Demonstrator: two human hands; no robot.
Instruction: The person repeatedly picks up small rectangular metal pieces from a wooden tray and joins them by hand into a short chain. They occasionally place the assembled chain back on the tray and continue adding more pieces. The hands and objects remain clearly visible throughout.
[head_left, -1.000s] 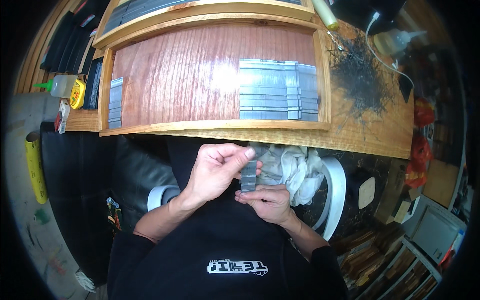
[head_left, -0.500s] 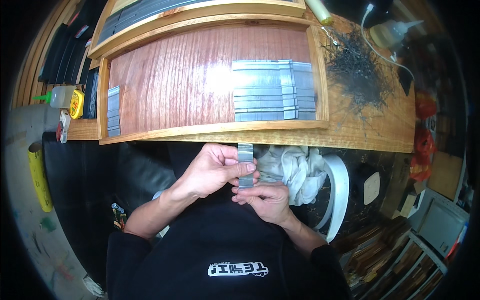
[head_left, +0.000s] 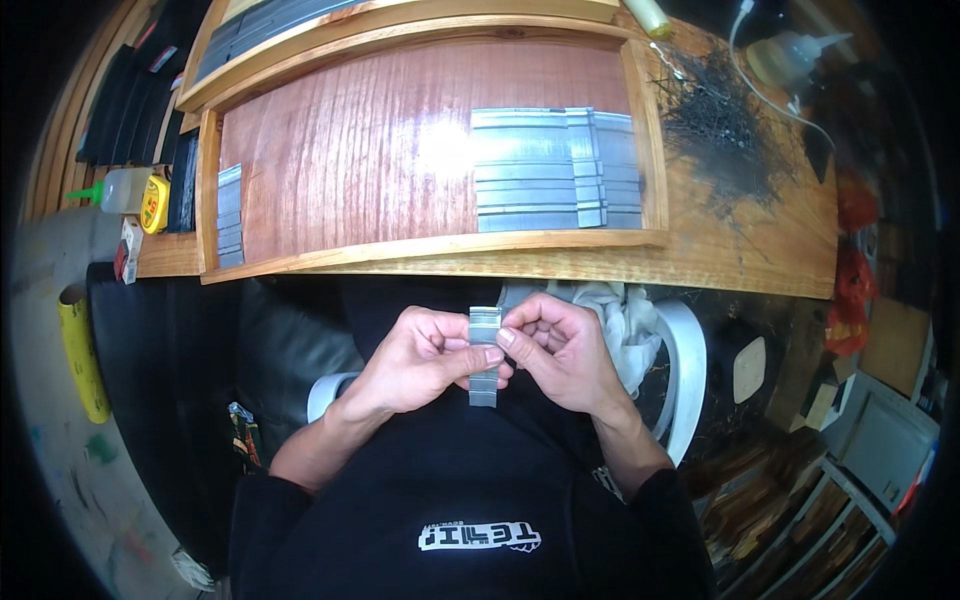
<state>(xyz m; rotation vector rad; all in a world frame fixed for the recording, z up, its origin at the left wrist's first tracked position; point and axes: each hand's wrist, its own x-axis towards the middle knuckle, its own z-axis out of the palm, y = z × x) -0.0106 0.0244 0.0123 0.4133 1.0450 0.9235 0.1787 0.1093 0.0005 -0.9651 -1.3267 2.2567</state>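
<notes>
A narrow grey strip (head_left: 483, 388), crossed by fine lines like a row of thin pieces laid edge to edge, stands upright in front of my dark shirt. My left hand (head_left: 415, 365) grips its middle, thumb across the front and fingers behind. With thumb and index finger, my right hand (head_left: 568, 350) pinches the strip's upper right edge. Beyond both hands lies a shallow wooden tray (head_left: 430, 251). Blocks of similar grey strips (head_left: 525, 170) fill part of its right side, and another short row (head_left: 229, 215) lines its left wall.
A heap of thin dark slivers (head_left: 715, 140) covers the bench's right part, near a squeeze bottle (head_left: 785, 62). A second wooden tray (head_left: 400, 42) sits behind. At left are a green-tipped bottle (head_left: 122, 190) and a yellow container (head_left: 154, 205). White cloth (head_left: 640, 335) hangs beside a white chair arm (head_left: 686, 380).
My right hand has moved from the strip's lower end up to its upper right edge. The strip has come slightly down toward me, still in my left hand.
</notes>
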